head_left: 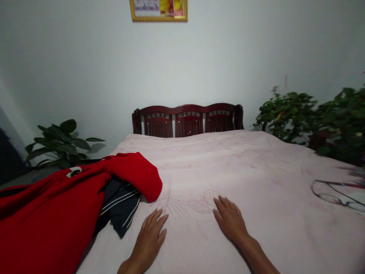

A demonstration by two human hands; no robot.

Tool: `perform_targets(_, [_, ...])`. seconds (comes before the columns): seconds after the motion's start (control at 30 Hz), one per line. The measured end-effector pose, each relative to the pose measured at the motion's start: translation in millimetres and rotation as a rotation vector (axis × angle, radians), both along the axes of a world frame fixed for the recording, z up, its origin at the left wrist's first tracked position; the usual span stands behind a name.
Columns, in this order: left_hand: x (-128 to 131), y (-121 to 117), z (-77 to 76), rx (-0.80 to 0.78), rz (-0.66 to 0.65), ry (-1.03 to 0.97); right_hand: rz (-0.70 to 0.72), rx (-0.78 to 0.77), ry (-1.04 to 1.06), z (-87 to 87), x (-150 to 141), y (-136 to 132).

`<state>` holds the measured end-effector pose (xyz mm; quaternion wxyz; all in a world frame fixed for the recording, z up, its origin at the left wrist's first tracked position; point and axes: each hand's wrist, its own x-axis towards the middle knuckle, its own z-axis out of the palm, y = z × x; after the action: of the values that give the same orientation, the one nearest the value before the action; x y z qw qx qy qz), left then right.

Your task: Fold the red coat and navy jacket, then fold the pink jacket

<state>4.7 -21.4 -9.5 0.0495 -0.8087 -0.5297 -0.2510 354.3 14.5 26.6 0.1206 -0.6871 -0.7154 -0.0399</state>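
Both my hands lie flat on a pale pink bedsheet [228, 167] with a faint flower print. My left hand [149, 236] rests palm down with fingers stretched out, just right of a dark striped garment [121, 207]. My right hand [229, 219] lies flat too, fingers together and extended, holding nothing. A red garment [57, 213] is heaped over the bed's left side and partly covers the dark one.
A dark wooden bench back [188, 120] stands against the white wall behind the bed. Potted plants sit at the left [61, 142] and right [313, 118]. A framed picture [159, 9] hangs above. A wire clothes hanger [336, 194] lies at the right edge.
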Motion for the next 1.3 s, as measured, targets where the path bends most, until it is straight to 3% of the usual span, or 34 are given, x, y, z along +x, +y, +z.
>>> perform_targets(0.47, [1.5, -0.2, 0.2, 0.023, 0.016, -0.01, 0.009, 0.008, 0.035, -2.0, 1.8, 0.5])
perform_targets(0.67, [2.8, -6.2, 6.0, 0.011, -0.069, 0.008, 0.016, 0.029, 0.036, -4.1, 2.4, 0.9])
perform_targets(0.77, [8.5, -15.4, 13.9, -0.028, -0.18, 0.032, 0.028, 0.049, 0.025, -5.4, 2.0, 0.5])
perform_targets(0.83, [9.2, -15.3, 27.6, -0.046, -0.259, 0.049, 0.037, 0.064, 0.024, -6.9, 2.0, 0.2])
perform_targets(0.9, [2.7, -4.8, 52.7, -0.018, -0.237, 0.054, 0.051, 0.079, 0.025, -9.1, 2.4, 0.0])
perform_targets(1.0, [-26.1, 29.0, 109.5, 0.1, 0.03, 0.06, 0.065, 0.099, 0.018, -12.6, 3.3, 0.2])
perform_targets(1.13, [-92.4, 77.6, 183.3, 0.206, 0.565, 0.229, 0.073, 0.102, 0.002, -15.6, 3.9, 0.7])
perform_targets(1.2, [-127.9, 92.5, 203.7, 0.122, 0.731, 0.303, 0.072, 0.101, -0.001, -15.8, 3.9, 0.8])
perform_targets(1.3, [-171.6, 102.8, 212.1, -0.086, 0.787, 0.318, 0.068, 0.101, -0.013, -15.2, 3.4, 0.5])
